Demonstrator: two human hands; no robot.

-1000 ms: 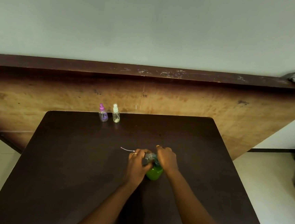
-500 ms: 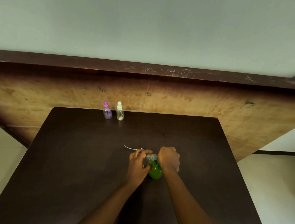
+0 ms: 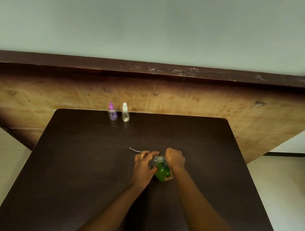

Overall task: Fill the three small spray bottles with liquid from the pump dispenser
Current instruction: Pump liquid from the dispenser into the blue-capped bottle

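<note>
Near the table's (image 3: 81, 164) middle, slightly right: green dispenser (image 3: 162, 173) upright on the dark top, both hands on it. Right hand (image 3: 174, 158) is closed in a fist over the pump head (image 3: 158, 159), knuckles up. Left hand (image 3: 143, 163) is curled against the dispenser's left side, just below the spout, fingers wrapped round something small and grey; what it is cannot be made out, it is mostly hidden. Ring (image 3: 140, 156) on one left finger.

A thin white tube (image 3: 135, 149) lies flat on the table just left of the left hand, its near end disappearing behind the fingers.

At the far edge, left of centre: two small spray bottles standing upright, just beside each other, not touching. Purple-capped bottle (image 3: 112, 112) on the left, purplish tint in its base. White-capped bottle (image 3: 125, 112) on the right, clear, something pale at the bottom. Both well apart from the hands.

Behind the table: worn wooden panel (image 3: 204, 105), plain wall above.
</note>
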